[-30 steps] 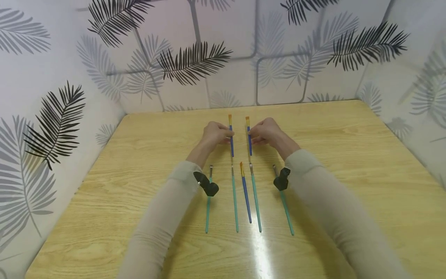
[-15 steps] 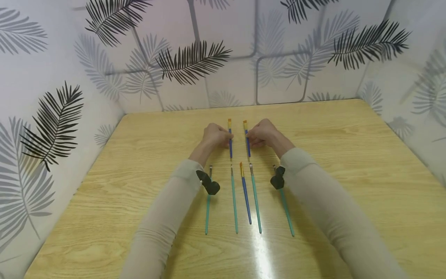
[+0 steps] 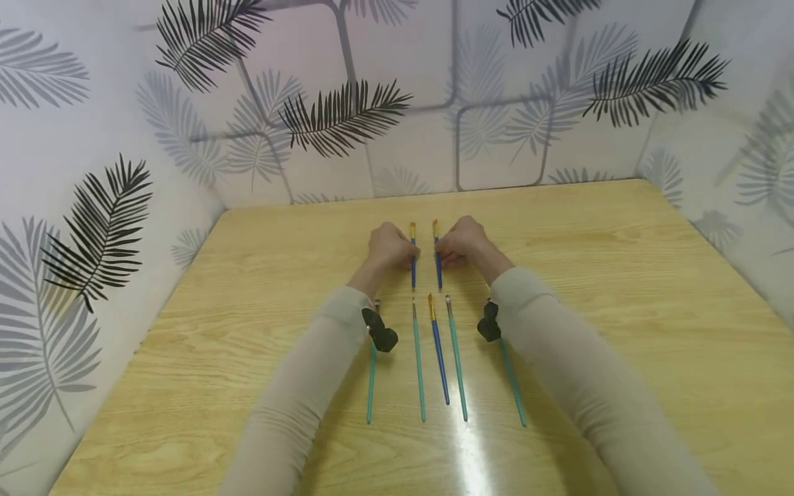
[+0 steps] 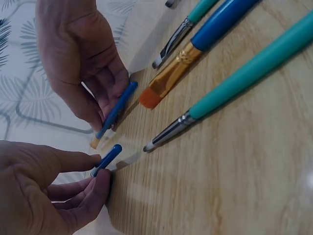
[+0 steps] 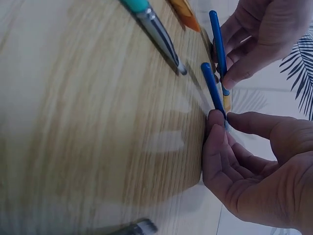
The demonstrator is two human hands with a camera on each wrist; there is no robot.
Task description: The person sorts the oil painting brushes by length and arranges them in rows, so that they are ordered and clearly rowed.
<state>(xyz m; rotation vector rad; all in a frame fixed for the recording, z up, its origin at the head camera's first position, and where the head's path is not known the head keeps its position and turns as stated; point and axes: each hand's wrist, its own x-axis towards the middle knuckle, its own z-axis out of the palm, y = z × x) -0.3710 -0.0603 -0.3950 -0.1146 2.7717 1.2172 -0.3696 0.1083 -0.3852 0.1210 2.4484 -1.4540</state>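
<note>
Between thumb and fingers, my left hand (image 3: 392, 246) pinches a short blue paintbrush (image 3: 413, 269) with its yellow-orange bristles pointing to the far wall. Just to its right, my right hand (image 3: 464, 241) pinches a second blue paintbrush (image 3: 438, 272), nearly parallel to the first with a narrow gap between. In the left wrist view, the left hand's brush handle (image 4: 109, 159) sticks out from thumb and fingertip. The right wrist view has the right hand's brush handle (image 5: 212, 88) standing out from the fingertips in the same way.
Nearer the body lie a blue paintbrush (image 3: 439, 351) and several teal paintbrushes (image 3: 418, 365), bristles away from me. The outer teal brushes (image 3: 371, 386) are partly hidden by the wrist cameras (image 3: 380, 332). The wooden table (image 3: 248, 275) meets a leaf-patterned wall (image 3: 347, 165) behind.
Both hands have shifted slightly, bringing the two held blue paintbrushes closer together and a little nearer to the row. The brushes lying on the table have stayed put.
</note>
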